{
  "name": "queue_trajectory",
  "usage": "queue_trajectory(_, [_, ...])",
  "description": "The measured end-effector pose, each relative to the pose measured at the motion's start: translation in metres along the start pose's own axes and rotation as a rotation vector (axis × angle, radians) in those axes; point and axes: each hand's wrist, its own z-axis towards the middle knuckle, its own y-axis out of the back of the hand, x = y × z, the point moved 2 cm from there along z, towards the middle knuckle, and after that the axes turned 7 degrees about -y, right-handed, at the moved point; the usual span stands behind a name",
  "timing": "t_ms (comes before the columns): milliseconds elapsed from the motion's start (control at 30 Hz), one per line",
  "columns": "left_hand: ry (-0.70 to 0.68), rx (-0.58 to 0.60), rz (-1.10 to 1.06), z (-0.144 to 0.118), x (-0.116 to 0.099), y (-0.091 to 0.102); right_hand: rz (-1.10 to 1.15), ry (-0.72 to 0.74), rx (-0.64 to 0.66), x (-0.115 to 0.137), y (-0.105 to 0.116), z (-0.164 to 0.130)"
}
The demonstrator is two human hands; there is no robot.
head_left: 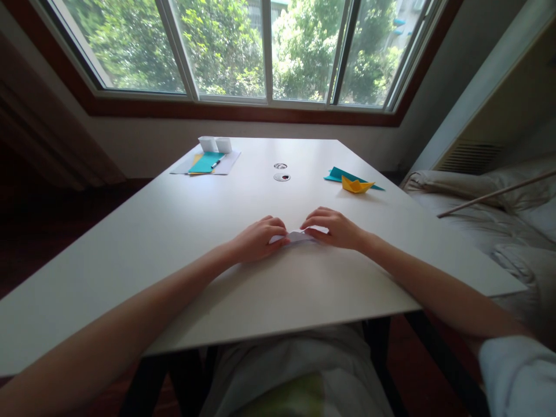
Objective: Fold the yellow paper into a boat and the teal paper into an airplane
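Note:
A small folded white paper (299, 236) lies on the white table between my two hands. My left hand (261, 237) has its fingers curled around the paper's left end, thumb in front. Over the right end, my right hand (333, 227) grips with bent fingers and thumb. Both hands rest low, near the table surface. The fingers cover both ends of the paper, so its full shape is hidden. Beyond my right hand sit a yellow paper boat (357, 185) and a teal paper plane (343, 174).
At the back left, teal paper (205, 163) and a pen (216, 164) lie on white and yellow sheets, beside two white paper shapes (216, 144). Two round stickers (282, 177) are mid-table. The white table's (278, 313) front edge is close to my body; a couch (490, 202) stands right.

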Motion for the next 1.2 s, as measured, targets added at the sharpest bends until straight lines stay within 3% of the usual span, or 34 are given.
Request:
queue_trajectory(167, [-0.002,-0.002,-0.01,0.0,0.006,-0.003,-0.056,0.001,0.177,-0.002,-0.007,-0.002])
queue_trajectory(333, [0.032,0.018,0.0,0.001,0.005,0.0,-0.036,-0.047,0.217,-0.005,-0.011,-0.001])
queue_trajectory(533, [-0.078,0.083,0.159,0.002,-0.001,0.004,-0.075,-0.075,0.182,-0.002,-0.009,0.001])
queue_trajectory(900, [-0.1,0.077,0.236,0.003,0.001,0.002,-0.287,-0.071,0.073,0.006,-0.015,0.002])
queue_trajectory(1200, [-0.005,0.03,0.174,0.003,0.003,0.003,-0.104,-0.215,0.097,0.006,-0.019,0.004])
